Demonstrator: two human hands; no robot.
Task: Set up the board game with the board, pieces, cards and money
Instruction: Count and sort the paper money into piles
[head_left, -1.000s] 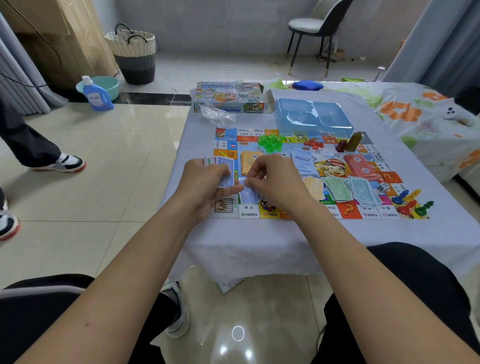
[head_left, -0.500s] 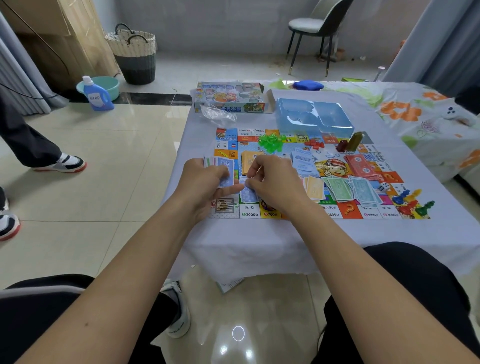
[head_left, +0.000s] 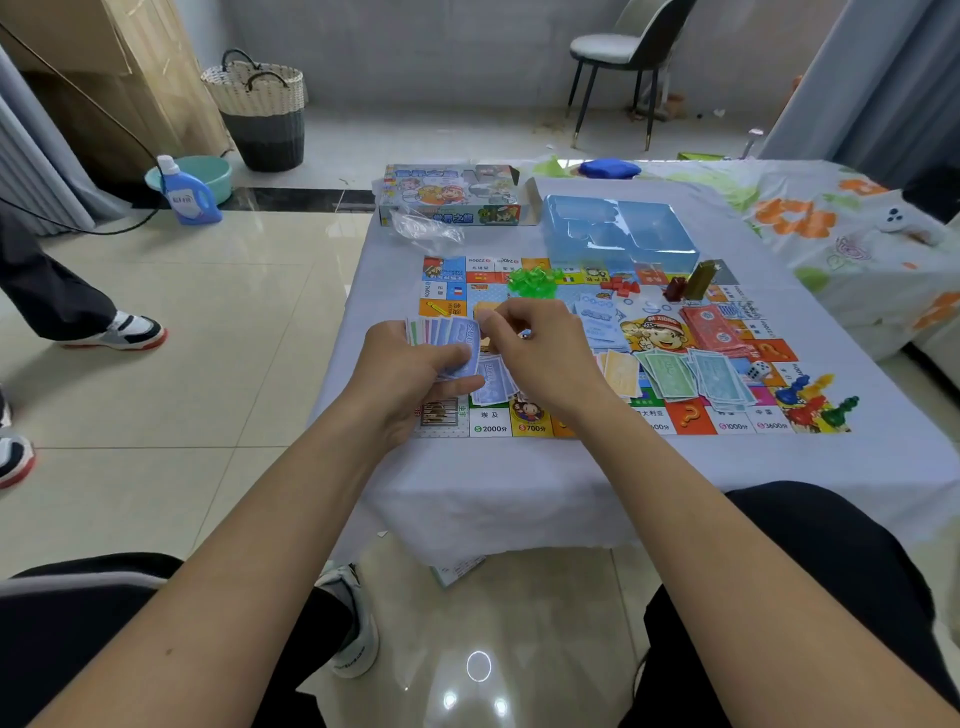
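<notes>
Money (head_left: 451, 340) sits fanned in the left hand (head_left: 410, 374), gripped above the board (head_left: 613, 353)'s near-left corner, while the right hand (head_left: 545, 358) pinches one note. A loose grip could probably spill the fan onto the sorted piles (head_left: 691, 376) beside it.

The game board (head_left: 657, 332) lies on the desk (head_left: 571, 467), near its front edge. Behind the board's left part stands the game box (head_left: 452, 200), with a plastic bag (head_left: 426, 228) before it; to the box's right sits the plastic tray insert (head_left: 618, 228). On the board, spread banknotes (head_left: 691, 376) lie right of centre, a die (head_left: 758, 370) further right, and pawns (head_left: 815, 402) at the near right corner. Above the board's left part, the left hand (head_left: 410, 379) holds fanned banknotes (head_left: 447, 338), the right hand (head_left: 545, 353) just beside it.
</notes>
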